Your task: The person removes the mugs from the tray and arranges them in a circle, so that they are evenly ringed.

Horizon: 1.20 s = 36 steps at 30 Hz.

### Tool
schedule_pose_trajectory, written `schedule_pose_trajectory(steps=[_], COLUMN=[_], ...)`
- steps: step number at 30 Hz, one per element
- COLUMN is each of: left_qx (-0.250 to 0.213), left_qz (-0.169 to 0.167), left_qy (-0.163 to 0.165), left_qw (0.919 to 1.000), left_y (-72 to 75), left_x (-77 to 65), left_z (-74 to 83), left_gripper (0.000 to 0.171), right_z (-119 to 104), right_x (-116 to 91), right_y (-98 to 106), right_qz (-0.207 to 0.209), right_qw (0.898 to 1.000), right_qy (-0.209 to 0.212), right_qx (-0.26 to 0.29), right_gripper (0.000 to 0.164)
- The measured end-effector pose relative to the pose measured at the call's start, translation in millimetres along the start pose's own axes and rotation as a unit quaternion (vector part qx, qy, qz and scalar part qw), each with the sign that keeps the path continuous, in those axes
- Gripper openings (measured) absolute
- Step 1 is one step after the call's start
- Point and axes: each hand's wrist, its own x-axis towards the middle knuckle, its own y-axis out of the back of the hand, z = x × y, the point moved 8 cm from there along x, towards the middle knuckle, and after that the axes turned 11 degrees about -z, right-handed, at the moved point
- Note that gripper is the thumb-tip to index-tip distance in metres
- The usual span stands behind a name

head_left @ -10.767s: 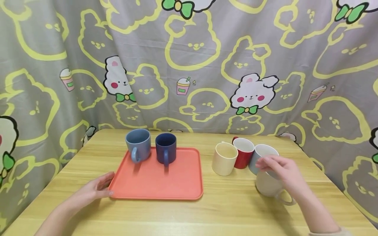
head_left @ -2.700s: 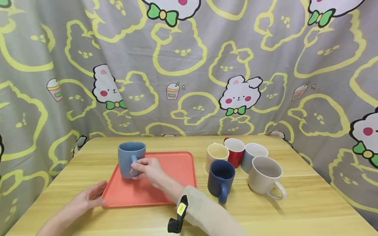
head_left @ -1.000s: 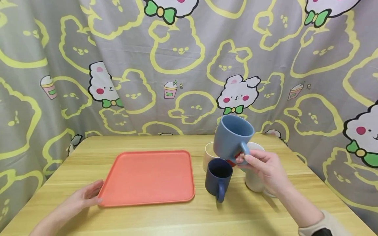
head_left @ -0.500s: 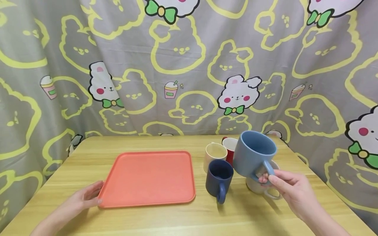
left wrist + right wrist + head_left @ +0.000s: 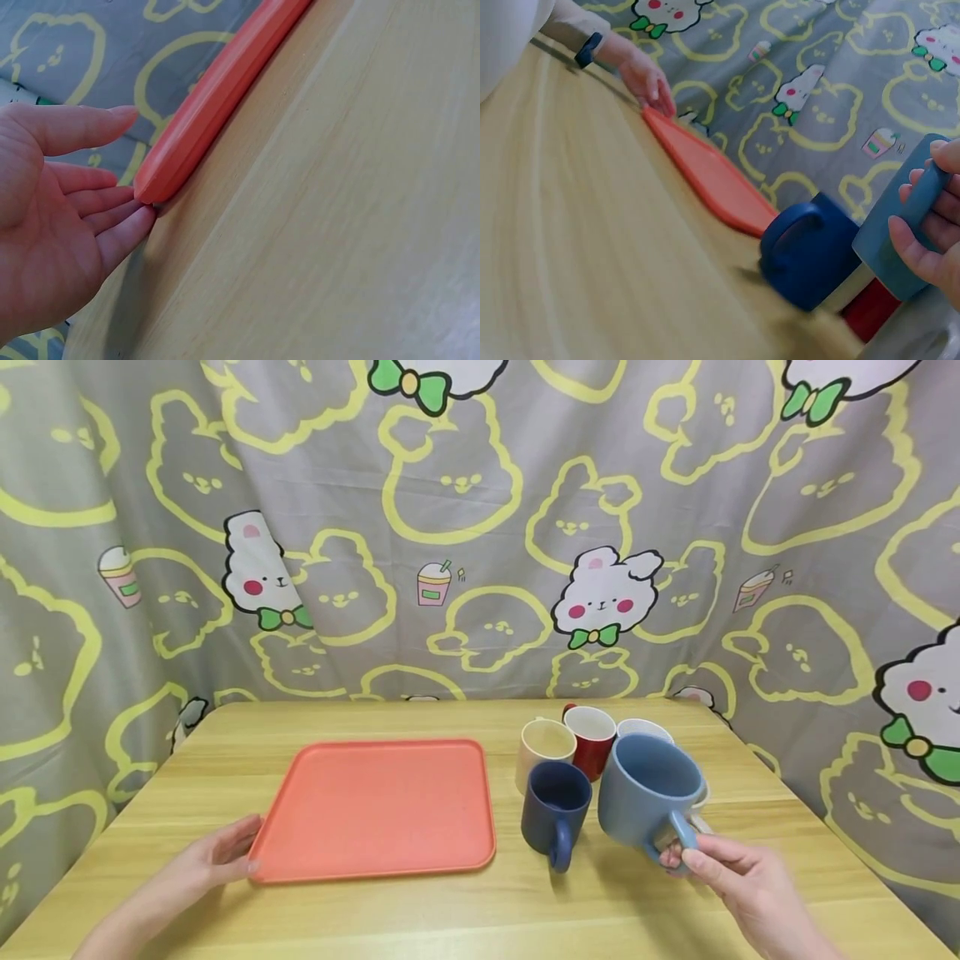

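My right hand (image 5: pixel 750 881) pinches the handle of a light blue mug (image 5: pixel 633 810), slightly tilted, in the head view. That mug covers most of a beige mug (image 5: pixel 702 823), whose handle peeks out behind it. Just left stands a navy mug (image 5: pixel 553 818), handle toward me; the right wrist view has this navy mug (image 5: pixel 810 251) beside the light blue one. At the near left corner of a coral tray (image 5: pixel 378 814), my left hand (image 5: pixel 198 868) touches the edge with extended fingers. The left wrist view shows those fingertips (image 5: pixel 139 225) against the tray corner (image 5: pixel 161 176), thumb held apart.
Behind the navy mug stand a cream mug (image 5: pixel 531 768) and a red mug (image 5: pixel 592 758). Farther right, a pale-rimmed mug (image 5: pixel 645 727) is partly hidden by the light blue one. A patterned curtain (image 5: pixel 480 560) hangs behind the wooden table (image 5: pixel 360 918).
The navy mug went from the tray to the table. My right hand lifted the light blue mug off the tray, carried it right and lowered it. My left hand stayed at the tray corner.
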Motion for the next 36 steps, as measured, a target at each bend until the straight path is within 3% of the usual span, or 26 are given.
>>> schedule_pose_trajectory(steps=[10, 16, 23, 31, 36], left_qx=[-0.007, -0.027, -0.002, -0.009, -0.019], left_qz=[-0.004, -0.006, -0.001, 0.001, 0.003], left_qy=[-0.006, 0.009, 0.003, 0.001, -0.008], left_qw=[1.0, 0.9996, 1.0, 1.0, 0.9998], left_y=[-0.3, -0.1, -0.3, -0.2, 0.4], left_x=[1.6, 1.7, 1.0, 0.8, 0.6], left_z=[-0.8, -2.2, -1.5, 0.0, -2.0], left_gripper=[0.07, 0.072, 0.07, 0.071, 0.071], right_z=[31, 47, 64, 65, 65], right_x=[-13, -20, -24, -19, -17], right_y=[-5, -5, -6, -9, -9], right_qz=[0.024, 0.013, -0.001, -0.082, -0.119], right_qw=[0.996, 0.994, 0.988, 0.982, 0.977], right_qy=[-0.051, -0.087, -0.146, -0.157, -0.169], right_qx=[-0.074, -0.069, -0.043, 0.059, 0.054], right_gripper=[0.039, 0.035, 0.029, 0.033, 0.033])
